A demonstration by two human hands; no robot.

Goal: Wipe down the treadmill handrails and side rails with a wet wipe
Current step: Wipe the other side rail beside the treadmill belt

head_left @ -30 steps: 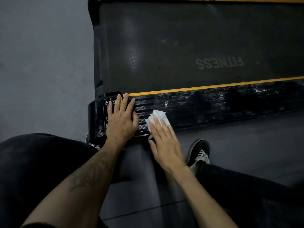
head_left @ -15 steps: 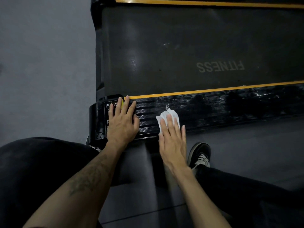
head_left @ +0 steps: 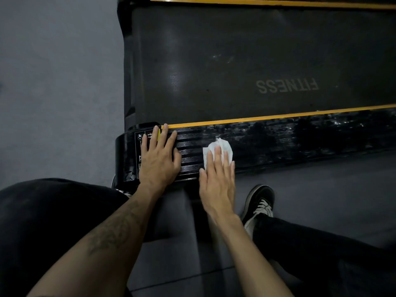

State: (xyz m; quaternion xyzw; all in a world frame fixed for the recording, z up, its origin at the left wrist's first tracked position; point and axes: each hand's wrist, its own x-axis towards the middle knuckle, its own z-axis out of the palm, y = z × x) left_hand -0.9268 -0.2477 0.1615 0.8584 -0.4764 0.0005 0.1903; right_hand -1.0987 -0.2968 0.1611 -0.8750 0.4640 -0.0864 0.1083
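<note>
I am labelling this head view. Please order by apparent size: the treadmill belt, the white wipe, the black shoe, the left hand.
1. Treadmill belt, by far the largest.
2. Left hand and black shoe look alike; I would not rank them.
3. White wipe, smallest, partly covered by the right hand.

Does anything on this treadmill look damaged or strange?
The side rail looks scuffed, with pale patchy marks across its black ribbed surface toward the right. Whether that is wear, grime or wet glare is unclear. The wet wipe lies crumpled under the right hand; nothing looks spilled.
</note>
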